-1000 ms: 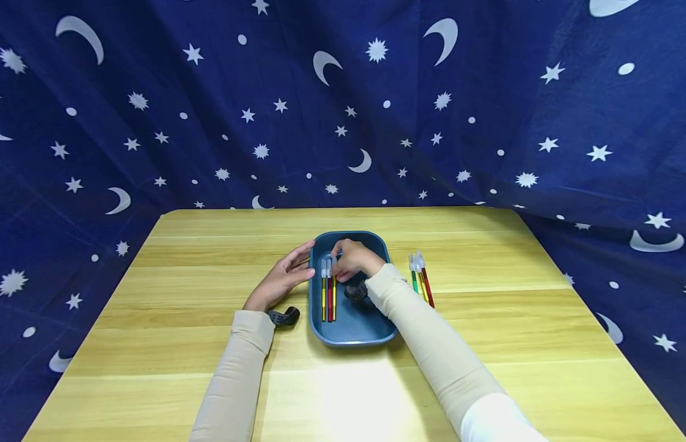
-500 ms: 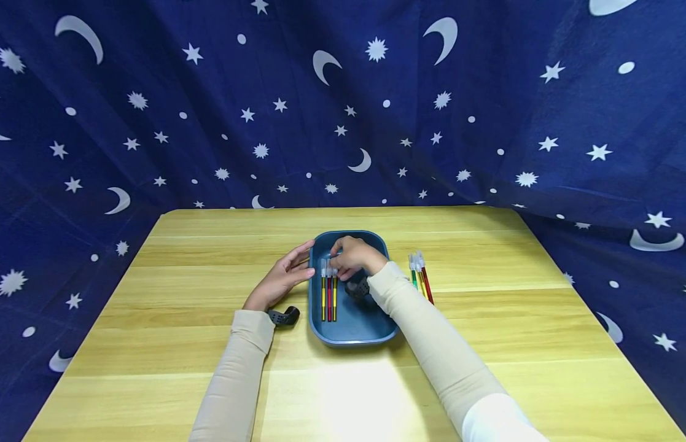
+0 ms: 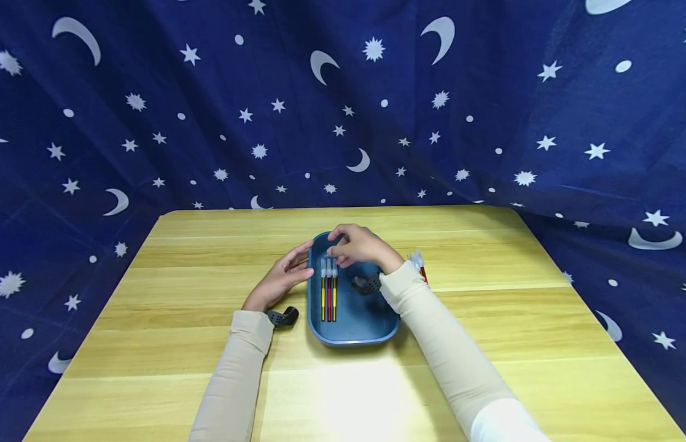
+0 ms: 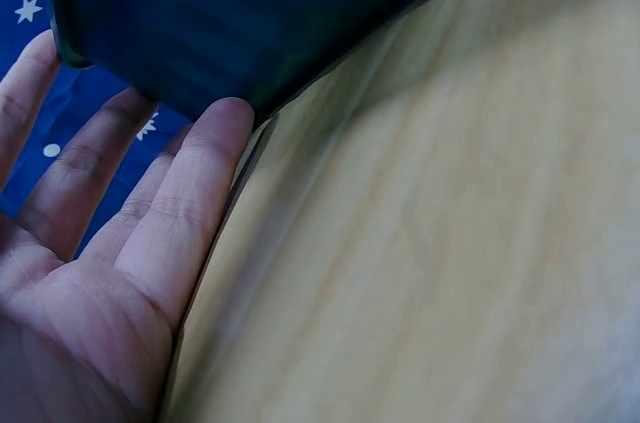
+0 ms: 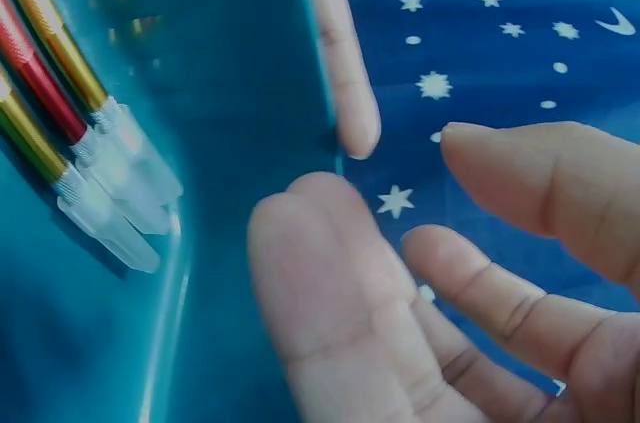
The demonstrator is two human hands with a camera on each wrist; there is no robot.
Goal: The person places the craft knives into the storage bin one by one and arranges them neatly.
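Inside the blue tray three craft knives with clear caps lie side by side near the left wall: a yellow one, a red one and another yellow one. Their translucent caps show large in the right wrist view. My right hand hovers over the far part of the tray, fingers apart and holding nothing. My left hand rests along the tray's left side, its fingers fairly straight; in the left wrist view the fingertips touch the tray's outer wall.
More capped craft knives lie on the wooden table right of the tray, partly hidden by my right sleeve. A dark blue curtain with moons and stars hangs behind the table's far edge.
My right hand has let go of the rightmost yellow craft knife and risen up and back, a little to the right. That knife stays beside the others. The left hand has not moved.
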